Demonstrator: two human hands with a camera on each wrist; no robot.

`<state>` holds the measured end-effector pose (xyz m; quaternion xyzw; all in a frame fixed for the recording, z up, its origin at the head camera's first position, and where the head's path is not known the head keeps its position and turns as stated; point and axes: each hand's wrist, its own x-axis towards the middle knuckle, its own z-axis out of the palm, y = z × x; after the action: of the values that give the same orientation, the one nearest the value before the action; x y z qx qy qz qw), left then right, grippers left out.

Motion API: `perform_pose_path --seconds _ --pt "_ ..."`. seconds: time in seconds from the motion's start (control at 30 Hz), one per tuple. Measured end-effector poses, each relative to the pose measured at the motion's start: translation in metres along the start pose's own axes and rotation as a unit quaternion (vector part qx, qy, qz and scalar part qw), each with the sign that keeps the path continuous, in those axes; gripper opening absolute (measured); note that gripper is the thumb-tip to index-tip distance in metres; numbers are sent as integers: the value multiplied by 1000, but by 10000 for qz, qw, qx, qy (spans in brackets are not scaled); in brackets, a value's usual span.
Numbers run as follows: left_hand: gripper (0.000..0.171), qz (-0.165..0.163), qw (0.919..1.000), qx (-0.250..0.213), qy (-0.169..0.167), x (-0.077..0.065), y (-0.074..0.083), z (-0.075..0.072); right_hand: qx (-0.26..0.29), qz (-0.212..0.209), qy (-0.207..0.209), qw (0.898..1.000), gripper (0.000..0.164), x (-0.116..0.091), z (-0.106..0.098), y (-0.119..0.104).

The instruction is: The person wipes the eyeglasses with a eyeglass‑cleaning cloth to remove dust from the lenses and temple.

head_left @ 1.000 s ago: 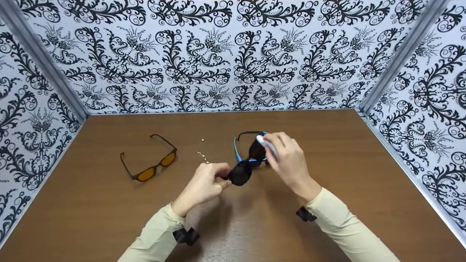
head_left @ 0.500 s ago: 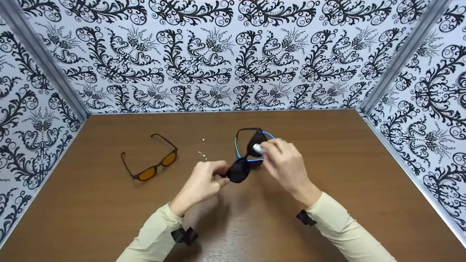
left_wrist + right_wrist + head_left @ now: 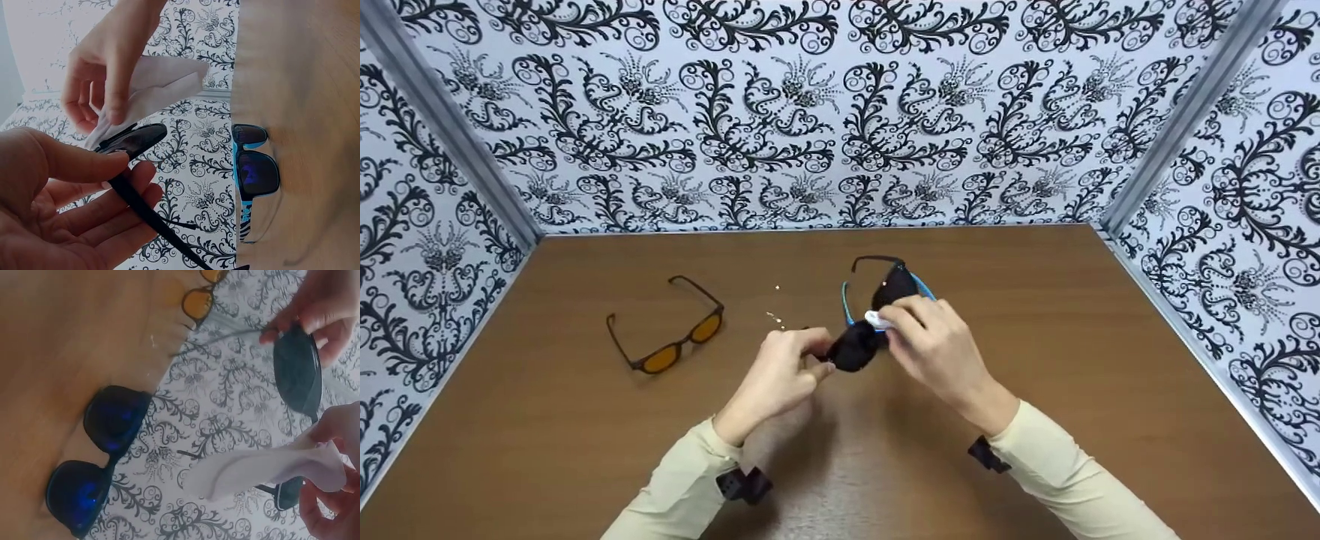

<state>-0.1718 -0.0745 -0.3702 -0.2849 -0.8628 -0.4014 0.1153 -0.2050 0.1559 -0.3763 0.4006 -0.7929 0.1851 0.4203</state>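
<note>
My left hand (image 3: pixel 784 375) pinches a pair of black sunglasses (image 3: pixel 855 349) by one end of the frame, between thumb and fingers, holding it up off the table. A folded white cloth (image 3: pixel 163 90) is gripped in my right hand (image 3: pixel 937 349), at the middle of the sunglasses near the bridge. In the right wrist view the cloth (image 3: pixel 253 475) hangs across part of the frame and hides it, while the dark lens (image 3: pixel 297 371) nearest my left hand shows uncovered. Behind them, blue-framed sunglasses (image 3: pixel 256 169) stand on the table, partly hidden in the head view.
Glasses with orange lenses (image 3: pixel 682 349) lie with temples unfolded on the brown table (image 3: pixel 585 450), to the left. Small bright specks (image 3: pixel 776 319) show on the wood between the pairs. Patterned walls (image 3: pixel 840 112) enclose the table at the back and sides.
My right hand with the cloth has moved from the far lens down and left toward the bridge. The black sunglasses have tilted slightly; my left hand stays nearly still.
</note>
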Motion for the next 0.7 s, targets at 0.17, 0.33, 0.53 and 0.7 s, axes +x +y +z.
perform_pose_path --seconds 0.17,0.33,0.53,0.7 --pt "15 57 9999 36 -146 -2 -1 -2 -207 480 54 9986 24 -3 -3 10" --pt "14 259 9988 172 -371 -3 0 -1 -406 1035 356 9932 25 0 -8 18" --pt "16 211 9994 173 -217 -2 1 1 -263 421 226 9985 28 -2 -2 8" --pt "16 5 9999 114 -9 -2 0 -1 -5 -89 -150 9998 27 -12 3 0"
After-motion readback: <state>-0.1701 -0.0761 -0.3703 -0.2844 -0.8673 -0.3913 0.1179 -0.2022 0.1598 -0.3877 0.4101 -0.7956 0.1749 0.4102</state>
